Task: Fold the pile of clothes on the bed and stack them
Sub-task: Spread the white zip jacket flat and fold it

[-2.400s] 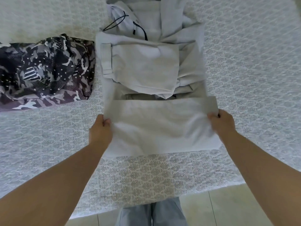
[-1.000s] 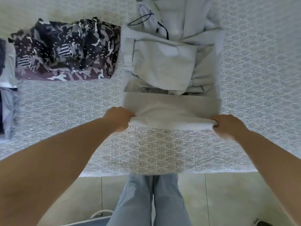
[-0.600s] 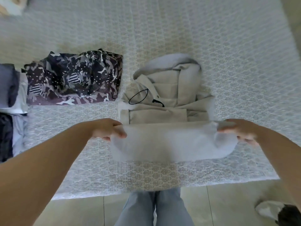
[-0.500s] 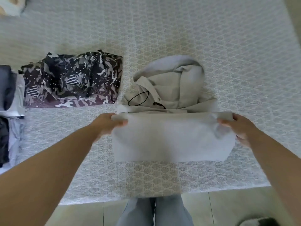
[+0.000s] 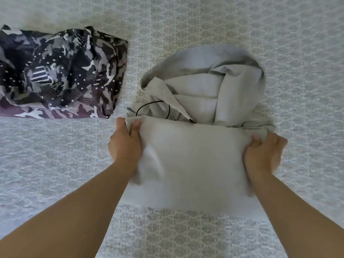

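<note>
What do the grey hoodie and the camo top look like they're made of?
The hoodie: probably matte cotton fleece, thick with soft rounded folds. The camo top: likely thin synthetic, since it crumples into sharp creases with a slight sheen. Neither is certain from looks alone.

Count, garments on the white lace-patterned bedspread [image 5: 279, 43]: two. One light grey hooded sweatshirt [image 5: 195, 159] with one thin black drawcord [image 5: 149, 105] looping out near the hood. One folded black, grey and white camouflage-print garment [image 5: 59, 75], lying apart to the left. Hands in view: two, one left hand [image 5: 125, 144] and one right hand [image 5: 262, 155], each with one bare forearm. Bedspreads: one.
</note>
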